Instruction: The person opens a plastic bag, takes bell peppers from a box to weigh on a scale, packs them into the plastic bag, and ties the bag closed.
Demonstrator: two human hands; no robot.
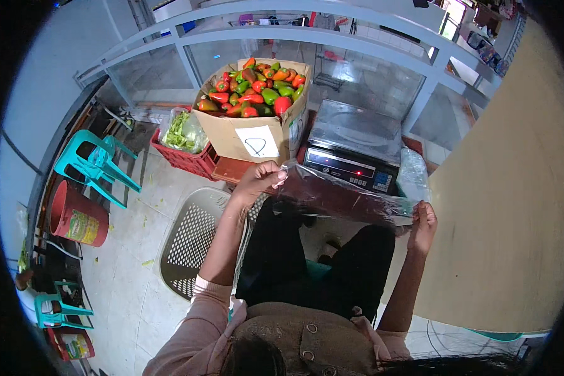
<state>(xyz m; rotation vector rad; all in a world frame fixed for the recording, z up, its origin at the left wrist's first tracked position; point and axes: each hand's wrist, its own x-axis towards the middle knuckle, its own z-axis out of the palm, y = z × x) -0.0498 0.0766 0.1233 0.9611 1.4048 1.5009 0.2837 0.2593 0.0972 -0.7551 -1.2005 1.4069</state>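
Stretched between my two hands is a clear plastic bag [338, 195], thin and see-through, held above my lap. My left hand [261, 182] pinches one end of it near the cardboard box. The other end is gripped by my right hand [423, 220], in front of the scale's right side. Just beyond the bag stands a digital weighing scale [355, 135] with a metal platform and lit red digits. To its left, a cardboard box [232, 138] is heaped with red, green and orange peppers [257, 88].
A light plastic basket [188, 250] with holes stands on the floor to my left. Behind it are a red crate [194, 164] with bagged greens, a turquoise stool [97, 160] and a red bucket [78, 216]. A large tan board [501, 219] fills the right side. Railings [307, 37] run behind.
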